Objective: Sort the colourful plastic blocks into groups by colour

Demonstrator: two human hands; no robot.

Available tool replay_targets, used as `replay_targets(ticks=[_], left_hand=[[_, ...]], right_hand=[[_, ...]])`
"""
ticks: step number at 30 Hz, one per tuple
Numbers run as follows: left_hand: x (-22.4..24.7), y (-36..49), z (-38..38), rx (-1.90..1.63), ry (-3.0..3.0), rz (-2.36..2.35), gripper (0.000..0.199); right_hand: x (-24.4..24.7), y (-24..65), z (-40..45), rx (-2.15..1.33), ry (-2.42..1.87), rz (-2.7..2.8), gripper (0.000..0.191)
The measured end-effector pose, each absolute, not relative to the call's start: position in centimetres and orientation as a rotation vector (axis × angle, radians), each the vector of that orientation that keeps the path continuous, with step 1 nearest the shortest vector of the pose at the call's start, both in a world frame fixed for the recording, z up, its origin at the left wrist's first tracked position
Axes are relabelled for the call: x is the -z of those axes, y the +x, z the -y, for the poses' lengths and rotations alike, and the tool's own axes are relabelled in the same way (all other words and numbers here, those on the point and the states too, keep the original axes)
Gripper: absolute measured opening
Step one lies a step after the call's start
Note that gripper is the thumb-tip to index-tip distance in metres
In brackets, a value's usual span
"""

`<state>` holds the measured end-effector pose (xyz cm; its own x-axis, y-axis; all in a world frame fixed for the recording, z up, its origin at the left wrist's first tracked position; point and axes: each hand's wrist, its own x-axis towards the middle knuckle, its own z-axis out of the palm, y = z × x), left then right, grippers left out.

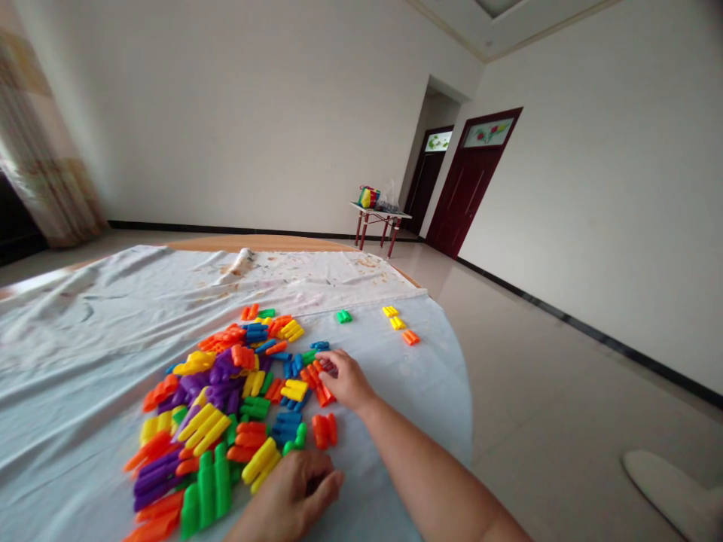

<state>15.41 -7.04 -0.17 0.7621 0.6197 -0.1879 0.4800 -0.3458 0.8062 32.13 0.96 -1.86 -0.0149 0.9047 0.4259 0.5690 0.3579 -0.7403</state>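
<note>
Colourful plastic building pieces, shaped like joined tubes, lie in a loose pile (pixel 220 399) on the cloth-covered table. My right hand (pixel 347 382) is at the pile's right side, fingers slightly bent and apart, beside an orange piece (pixel 317 385) and a green piece (pixel 309 357). At the near edge, my left hand (pixel 291 493) is curled with its thumb near the fingers; whatever they hold, if anything, is hidden. A yellow piece (pixel 261 465) and a small green piece (pixel 297 439) lie just beyond it. Between the hands rests a separate orange piece (pixel 324 430).
Farther back on the pale blue cloth (pixel 421 391) lie a green piece (pixel 344 317), two yellow pieces (pixel 394 317) and an orange piece (pixel 410 338). A stained white cloth (pixel 169 301) covers the far side. A small table (pixel 381 213) carrying bags stands near the doors.
</note>
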Motion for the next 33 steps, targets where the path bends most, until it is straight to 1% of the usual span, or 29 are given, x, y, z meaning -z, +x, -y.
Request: replay_targets(ticks=[4, 7, 11, 16, 19, 23, 29, 33], left_hand=[[-0.2, 15.4, 7.2, -0.198, 2.01, -0.839, 0.045], [-0.3, 15.3, 7.2, -0.193, 1.996, -0.83, 0.046], [-0.4, 15.2, 7.2, -0.182, 1.987, -0.83, 0.049], [-0.5, 15.2, 7.2, -0.162, 1.991, -0.841, 0.053], [-0.4, 15.2, 7.2, -0.165, 1.968, -0.826, 0.054], [-0.9, 15.3, 7.3, -0.182, 1.932, -0.835, 0.056], [-1.0, 15.5, 7.2, -0.164, 1.921, -0.848, 0.055], [-0.9, 15.4, 7.1, -0.156, 1.938, -0.864, 0.056]], right_hand=[[1.4, 32.3, -1.0, -0.446, -1.287, 1.588, 0.037], [0.8, 34.2, -1.0, -0.43, -1.327, 1.427, 0.035], [0.5, 39.6, -0.4, -0.442, -1.438, 1.305, 0.033], [1.1, 47.4, 1.7, -0.301, -1.691, 1.188, 0.032], [1.7, 50.2, 3.1, -0.241, -1.849, 1.14, 0.031], [2.3, 51.1, 4.0, -0.166, -1.933, 1.101, 0.026], [2.3, 50.6, 4.4, -0.038, -2.117, 1.317, 0.026], [2.2, 51.1, 4.3, 0.073, -2.259, 1.298, 0.029]])
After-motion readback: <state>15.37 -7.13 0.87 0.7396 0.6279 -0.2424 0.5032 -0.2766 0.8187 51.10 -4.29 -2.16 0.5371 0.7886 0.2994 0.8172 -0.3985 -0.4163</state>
